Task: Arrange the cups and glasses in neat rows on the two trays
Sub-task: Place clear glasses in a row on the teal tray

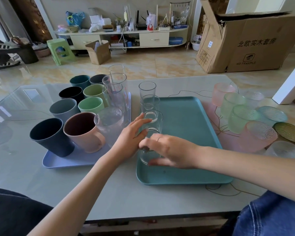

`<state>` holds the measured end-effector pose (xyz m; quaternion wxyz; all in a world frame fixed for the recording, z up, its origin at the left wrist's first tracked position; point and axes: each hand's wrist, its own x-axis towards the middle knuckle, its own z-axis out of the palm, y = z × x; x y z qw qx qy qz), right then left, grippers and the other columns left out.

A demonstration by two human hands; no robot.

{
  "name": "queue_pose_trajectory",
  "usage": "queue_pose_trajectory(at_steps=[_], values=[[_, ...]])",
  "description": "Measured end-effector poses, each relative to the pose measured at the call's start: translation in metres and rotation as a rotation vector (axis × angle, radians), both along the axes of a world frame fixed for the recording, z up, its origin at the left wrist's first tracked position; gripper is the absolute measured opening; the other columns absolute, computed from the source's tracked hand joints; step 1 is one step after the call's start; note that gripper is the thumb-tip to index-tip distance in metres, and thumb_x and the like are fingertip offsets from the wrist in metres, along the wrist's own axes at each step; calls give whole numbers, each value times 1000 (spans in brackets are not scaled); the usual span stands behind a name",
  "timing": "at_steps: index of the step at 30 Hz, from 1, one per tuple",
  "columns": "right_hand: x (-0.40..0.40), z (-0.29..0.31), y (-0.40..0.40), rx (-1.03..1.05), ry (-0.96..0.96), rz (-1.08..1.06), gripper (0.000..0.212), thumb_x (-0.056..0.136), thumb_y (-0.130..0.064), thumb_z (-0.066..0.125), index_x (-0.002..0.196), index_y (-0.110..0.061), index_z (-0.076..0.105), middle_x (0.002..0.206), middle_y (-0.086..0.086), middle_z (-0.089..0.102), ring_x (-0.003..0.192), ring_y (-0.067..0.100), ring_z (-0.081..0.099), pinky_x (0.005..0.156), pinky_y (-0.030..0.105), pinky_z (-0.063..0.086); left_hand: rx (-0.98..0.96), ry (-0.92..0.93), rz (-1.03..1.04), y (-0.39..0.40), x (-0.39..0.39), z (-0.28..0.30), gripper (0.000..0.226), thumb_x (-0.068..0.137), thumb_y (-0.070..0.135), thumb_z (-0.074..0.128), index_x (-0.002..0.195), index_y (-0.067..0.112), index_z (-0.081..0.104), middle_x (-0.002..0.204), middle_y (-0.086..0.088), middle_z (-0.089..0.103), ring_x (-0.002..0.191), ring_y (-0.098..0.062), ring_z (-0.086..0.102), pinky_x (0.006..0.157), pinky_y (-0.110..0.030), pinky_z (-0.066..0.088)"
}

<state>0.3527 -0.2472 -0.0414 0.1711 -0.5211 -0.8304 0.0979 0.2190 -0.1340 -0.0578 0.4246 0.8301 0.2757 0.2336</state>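
Though partly hidden, perhaps smooth clear glass (150, 155)

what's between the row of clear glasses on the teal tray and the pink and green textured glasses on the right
In the head view, mostly the bare floor of the teal tray, then its right rim and a strip of table. No cup stands between the clear glasses and the textured glasses.

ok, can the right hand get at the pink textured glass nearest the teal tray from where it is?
Probably yes. The right hand is on a clear glass at the teal tray's left edge, so it must let go first. The tray between it and the pink textured glass is bare, nothing blocks the way.
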Motion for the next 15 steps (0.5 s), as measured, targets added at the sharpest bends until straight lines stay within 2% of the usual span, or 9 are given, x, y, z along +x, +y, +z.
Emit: queue_pose_trajectory(at_steps=[2, 4, 6, 8, 9, 10, 11, 12, 15], values=[[7, 3, 1, 137, 184, -89, 33, 90, -30, 58, 116, -11, 52, 105, 3, 57, 99, 16, 51, 91, 29, 42, 7, -7, 17, -2, -1, -5, 45, 92, 11, 52, 130, 34, 47, 154, 4, 23, 134, 3, 25, 105, -15, 26], [16, 4, 11, 255, 333, -336, 29, 94, -29, 52, 116, -11, 51, 111, 0, 55, 104, 14, 52, 93, 31, 42, -79, -35, 32, -6, 0, -9, 53, 94, 9, 49, 132, 43, 37, 156, 6, 15, 134, 3, 21, 109, -18, 23], [29, 9, 24, 72, 483, -607, 36, 96, -28, 48, 130, -15, 43, 127, 6, 51, 111, 22, 55, 93, 34, 44, -237, -89, 46, -12, 2, -10, 58, 95, 4, 44, 129, 49, 30, 157, 7, 10, 138, -9, 29, 115, -35, 26], [40, 9, 31, -249, 552, -649, 46, 98, -28, 45, 142, -27, 33, 137, 8, 48, 117, 23, 55, 97, 36, 44, -304, -104, 71, -16, 4, -11, 63, 94, -1, 40, 134, 45, 27, 158, 3, 10, 135, -12, 34, 115, -40, 28], [45, 7, 33, -326, 520, -589, 45, 98, -26, 45, 141, -31, 35, 128, 5, 57, 109, 19, 59, 95, 35, 47, -316, -98, 84, -17, 5, -11, 64, 93, -3, 39, 138, 42, 26, 158, 1, 14, 134, -11, 34, 115, -41, 28], [49, 5, 33, -347, 469, -530, 40, 98, -25, 46, 137, -33, 43, 101, -4, 67, 86, 13, 62, 82, 31, 50, -325, -89, 96, -18, 5, -10, 65, 93, -4, 38, 140, 39, 25, 157, -3, 17, 135, -12, 34, 115, -42, 27], [50, 3, 33, -322, 418, -500, 33, 97, -24, 48, 128, -32, 53, 66, -14, 61, 58, 10, 51, 62, 27, 46, -330, -80, 108, -18, 5, -10, 66, 93, -4, 38, 142, 37, 25, 156, -10, 21, 138, -17, 32, 115, -45, 26], [51, 0, 35, -285, 405, -503, 26, 96, -23, 50, 119, -29, 59, 45, -15, 45, 45, 8, 33, 50, 25, 36, -332, -70, 119, -18, 6, -10, 65, 93, -4, 37, 142, 37, 24, 153, -20, 23, 140, -26, 28, 115, -48, 24], [49, -4, 39, -225, 437, -532, 17, 94, -25, 54, 108, -24, 64, 34, -12, 40, 37, 9, 24, 40, 15, 25, -344, -54, 148, -20, 6, -8, 64, 93, -2, 35, 143, 37, 24, 145, -33, 21, 136, -41, 21, 112, -51, 22]])
